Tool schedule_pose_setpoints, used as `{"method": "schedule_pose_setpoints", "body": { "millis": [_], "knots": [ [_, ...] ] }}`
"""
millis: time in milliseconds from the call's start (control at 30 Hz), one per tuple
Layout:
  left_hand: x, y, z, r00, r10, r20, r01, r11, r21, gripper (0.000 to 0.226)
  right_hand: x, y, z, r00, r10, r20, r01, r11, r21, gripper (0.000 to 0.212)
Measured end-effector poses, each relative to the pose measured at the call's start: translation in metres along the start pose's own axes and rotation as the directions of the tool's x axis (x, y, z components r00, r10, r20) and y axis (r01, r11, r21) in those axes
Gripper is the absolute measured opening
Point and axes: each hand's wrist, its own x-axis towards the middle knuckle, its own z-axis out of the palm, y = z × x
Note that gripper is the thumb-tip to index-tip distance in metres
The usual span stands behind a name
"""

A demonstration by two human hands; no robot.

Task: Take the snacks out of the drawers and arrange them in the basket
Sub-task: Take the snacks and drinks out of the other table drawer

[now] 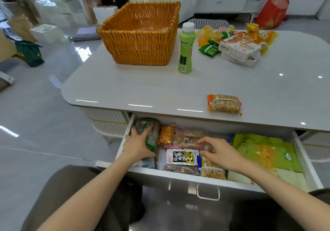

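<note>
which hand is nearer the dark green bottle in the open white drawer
Left. The left hand grips the bottle; the right hand hovers over snack packets further right.

Packaged snacks [182, 156] fill the open white drawer [178, 175]; the orange wicker basket [141, 40] stands on the table [142, 86].

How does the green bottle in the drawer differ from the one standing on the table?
The drawer bottle lies on its side; the table bottle stands upright. The drawer bottle is dark green, the table bottle pale green with a white cap. The left hand grips the drawer bottle; nothing touches the table bottle. Both are outside the basket.
</note>
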Motion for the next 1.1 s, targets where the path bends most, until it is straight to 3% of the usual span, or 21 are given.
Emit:
{"method": "schedule_pose_setpoints", "body": {
  "millis": [167,367,467,500,600,733,867,1100],
  "knots": [
    [-0.002,0.004,0.004,0.999,-0.018,-0.051,0.016,0.999,-0.033,0.101,-0.003,-0.004,0.001,1.0,-0.023,-0.008,0.023,1.0,0.007,0.032],
    [0.003,0.003,0.007,0.994,-0.086,0.064,0.098,0.972,-0.212,0.103,-0.001,-0.007,0.006,1.0,-0.017,0.004,0.017,0.999,0.041,0.032],
    [0.01,0.005,-0.003,0.982,-0.023,0.189,0.116,0.86,-0.498,0.081,0.002,-0.011,0.012,1.0,0.009,0.022,-0.012,0.99,0.137,0.026],
    [0.009,0.006,-0.006,0.981,0.021,0.192,0.077,0.868,-0.49,0.069,0.003,-0.015,0.015,0.999,0.021,0.039,-0.028,0.984,0.179,0.024],
    [0.004,0.004,-0.011,0.988,0.112,0.103,-0.088,0.972,-0.216,0.051,0.008,-0.029,0.024,0.989,0.046,0.141,-0.083,0.96,0.268,0.032],
    [0.004,-0.003,-0.022,0.965,0.241,0.099,-0.253,0.958,0.136,0.058,0.018,-0.046,0.042,0.936,0.108,0.334,-0.223,0.917,0.33,0.052],
    [0.009,-0.002,-0.029,0.951,0.285,0.12,-0.306,0.921,0.24,0.068,0.033,-0.058,0.064,0.894,0.132,0.429,-0.302,0.884,0.356,0.056],
    [0.025,-0.001,-0.019,0.93,0.331,0.158,-0.367,0.848,0.382,0.079,0.048,-0.057,0.072,0.915,0.209,0.345,-0.33,0.879,0.344,0.058]
  ]
}}
